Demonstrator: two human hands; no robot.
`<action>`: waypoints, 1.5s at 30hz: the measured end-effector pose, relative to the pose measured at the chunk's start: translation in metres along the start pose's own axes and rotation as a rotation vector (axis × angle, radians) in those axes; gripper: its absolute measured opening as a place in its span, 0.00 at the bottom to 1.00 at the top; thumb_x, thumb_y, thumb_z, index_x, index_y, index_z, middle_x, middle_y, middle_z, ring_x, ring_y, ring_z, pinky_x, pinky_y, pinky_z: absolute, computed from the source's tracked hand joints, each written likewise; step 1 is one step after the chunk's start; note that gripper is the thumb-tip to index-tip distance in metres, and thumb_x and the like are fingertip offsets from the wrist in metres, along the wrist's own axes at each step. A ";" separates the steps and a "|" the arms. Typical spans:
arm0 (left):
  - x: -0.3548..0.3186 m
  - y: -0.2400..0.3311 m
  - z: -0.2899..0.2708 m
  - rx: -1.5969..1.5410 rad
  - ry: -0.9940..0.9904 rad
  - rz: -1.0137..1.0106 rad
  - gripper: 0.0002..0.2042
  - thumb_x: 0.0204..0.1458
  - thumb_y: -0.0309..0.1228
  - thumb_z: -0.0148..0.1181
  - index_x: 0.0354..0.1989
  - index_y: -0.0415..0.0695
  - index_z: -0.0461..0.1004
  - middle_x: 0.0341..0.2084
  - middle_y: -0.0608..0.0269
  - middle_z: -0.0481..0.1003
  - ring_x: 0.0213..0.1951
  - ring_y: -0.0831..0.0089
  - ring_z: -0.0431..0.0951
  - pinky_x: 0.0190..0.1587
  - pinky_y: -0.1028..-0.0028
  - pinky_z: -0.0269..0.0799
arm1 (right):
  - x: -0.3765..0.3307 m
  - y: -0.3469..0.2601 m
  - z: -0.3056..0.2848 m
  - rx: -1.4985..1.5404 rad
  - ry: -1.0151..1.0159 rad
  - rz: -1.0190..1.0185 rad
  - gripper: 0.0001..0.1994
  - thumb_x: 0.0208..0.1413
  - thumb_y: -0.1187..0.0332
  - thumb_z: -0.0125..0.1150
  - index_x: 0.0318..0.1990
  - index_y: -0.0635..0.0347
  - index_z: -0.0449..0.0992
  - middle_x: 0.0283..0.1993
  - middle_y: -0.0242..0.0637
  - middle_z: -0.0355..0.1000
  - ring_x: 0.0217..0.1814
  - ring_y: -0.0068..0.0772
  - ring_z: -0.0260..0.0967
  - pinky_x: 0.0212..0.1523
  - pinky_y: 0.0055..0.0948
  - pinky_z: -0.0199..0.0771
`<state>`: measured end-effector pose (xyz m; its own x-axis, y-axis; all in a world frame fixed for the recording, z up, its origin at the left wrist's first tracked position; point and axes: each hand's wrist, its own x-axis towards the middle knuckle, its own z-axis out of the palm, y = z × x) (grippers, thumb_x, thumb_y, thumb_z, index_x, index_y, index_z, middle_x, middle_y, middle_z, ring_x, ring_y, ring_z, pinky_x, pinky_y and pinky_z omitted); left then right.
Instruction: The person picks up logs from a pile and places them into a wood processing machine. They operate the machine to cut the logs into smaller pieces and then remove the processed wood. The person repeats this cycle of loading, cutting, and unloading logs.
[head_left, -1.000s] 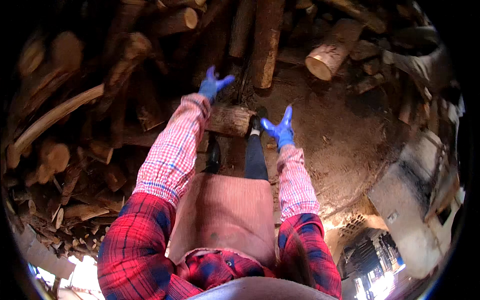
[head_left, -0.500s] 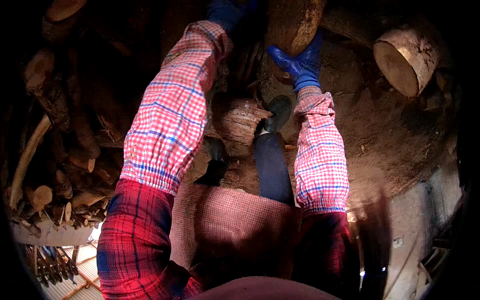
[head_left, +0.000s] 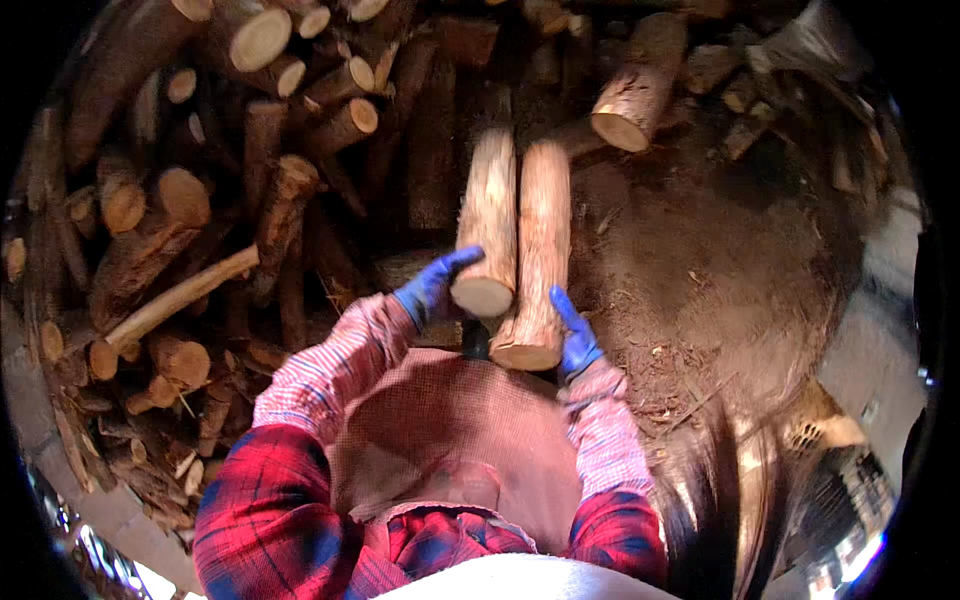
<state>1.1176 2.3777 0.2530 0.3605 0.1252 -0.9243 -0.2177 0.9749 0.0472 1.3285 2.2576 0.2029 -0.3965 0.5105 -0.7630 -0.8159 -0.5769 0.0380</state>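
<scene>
Wooden logs (head_left: 515, 240) lie between gloved fingers (head_left: 447, 268).

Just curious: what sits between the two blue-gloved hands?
In the head view, two pale, round logs lie side by side between the left hand and right hand: left log, right log.

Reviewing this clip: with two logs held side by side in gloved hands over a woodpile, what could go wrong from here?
1. The left hand in a blue glove and right hand in a blue glove grip only the near ends of the two pale split logs; either might slip or tip.
2. A dropped log could hit the dark shoe below.
</scene>
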 end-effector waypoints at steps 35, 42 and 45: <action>-0.391 -0.775 -0.126 0.865 -0.368 -0.721 0.28 0.47 0.57 0.52 0.50 0.52 0.71 0.44 0.59 0.74 0.47 0.56 0.73 0.51 0.50 0.69 | -0.794 0.920 -0.203 0.957 0.514 -1.754 0.27 0.56 0.55 0.56 0.58 0.64 0.65 0.54 0.43 0.69 0.54 0.39 0.68 0.57 0.39 0.68; -0.425 -0.844 -0.183 0.891 -0.279 -0.817 0.28 0.45 0.57 0.56 0.49 0.50 0.70 0.42 0.59 0.74 0.44 0.55 0.73 0.48 0.52 0.71 | -0.914 1.105 -0.289 0.447 1.680 -1.800 0.35 0.55 0.49 0.56 0.62 0.68 0.59 0.61 0.46 0.62 0.63 0.41 0.59 0.67 0.37 0.53; -0.433 -0.870 -0.221 0.885 -0.284 -0.676 0.28 0.45 0.57 0.56 0.49 0.50 0.70 0.42 0.60 0.74 0.44 0.56 0.73 0.47 0.53 0.72 | -1.006 1.108 -0.302 0.484 1.667 -1.702 0.34 0.52 0.53 0.62 0.60 0.67 0.61 0.56 0.44 0.66 0.58 0.38 0.64 0.59 0.34 0.61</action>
<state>0.9508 1.4342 0.5288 0.3767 -0.5456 -0.7486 0.7714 0.6321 -0.0725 0.9502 0.9126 0.8174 0.7413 -0.6675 0.0705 -0.0313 -0.1392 -0.9898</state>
